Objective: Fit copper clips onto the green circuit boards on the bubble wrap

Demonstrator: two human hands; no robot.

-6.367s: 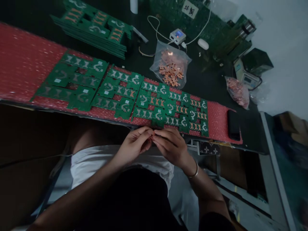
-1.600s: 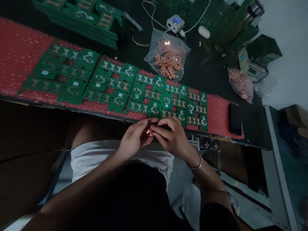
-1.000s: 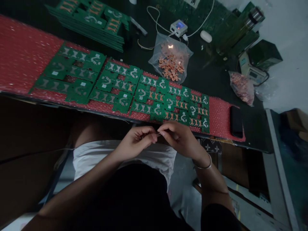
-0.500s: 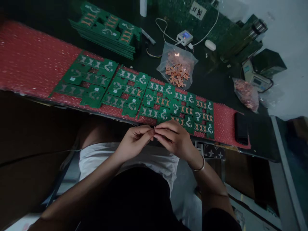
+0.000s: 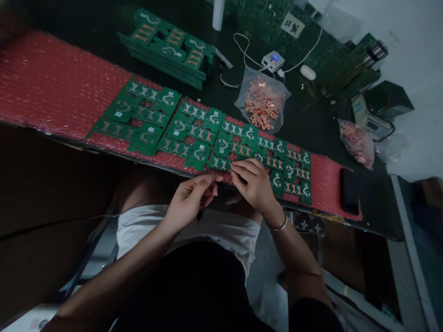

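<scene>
My left hand (image 5: 188, 198) is curled just off the table's front edge, with small copper pieces (image 5: 206, 194) partly visible inside its fingers. Thumb and fingertips of my right hand (image 5: 255, 184) are pinched together over the bottom row of a green circuit board (image 5: 221, 150); whatever is between them is hidden. Copper pieces sit on several pads of this board and of the board at the right end (image 5: 302, 159). To the left, another green board (image 5: 188, 122) carries a copper piece in its middle row, and the leftmost board (image 5: 138, 103) shows bare silvery pads.
Red bubble wrap (image 5: 65, 83) lies under the boards. Behind them are a stack of green boards (image 5: 166, 50), an open plastic bag of copper pieces (image 5: 263, 103) and a small white device with a lit screen (image 5: 273, 61). A second bag (image 5: 356, 140) and a black phone-like object (image 5: 349, 191) are at right.
My hands have come apart. The right has moved up onto the board with its fingertips pinched; the left has stayed by the edge and now shows copper pieces. The view has shifted slightly.
</scene>
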